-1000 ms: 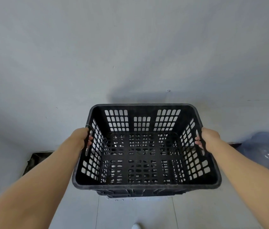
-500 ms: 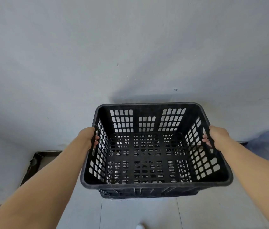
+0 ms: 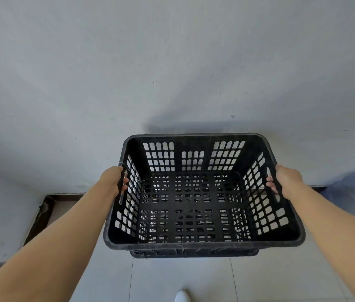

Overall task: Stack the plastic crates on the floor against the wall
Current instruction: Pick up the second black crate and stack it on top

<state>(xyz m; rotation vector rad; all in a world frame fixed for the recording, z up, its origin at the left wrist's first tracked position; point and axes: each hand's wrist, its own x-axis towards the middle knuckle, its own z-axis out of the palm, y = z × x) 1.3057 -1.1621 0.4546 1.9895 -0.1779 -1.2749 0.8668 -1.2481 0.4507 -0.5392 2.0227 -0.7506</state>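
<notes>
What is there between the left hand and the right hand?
In the head view, the black plastic crate spans the gap; left hand and right hand grip its opposite side walls.

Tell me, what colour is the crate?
Black crate, with slotted holes; the head view shows it.

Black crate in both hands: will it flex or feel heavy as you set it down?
The black crate looks empty and heavily perforated, so probably light for its size. Its thick rolled rim and ribbed walls suggest it stays fairly stiff. With the left hand and right hand hooked through opposite side slots, it should hang level, unlikely to tip.
</notes>
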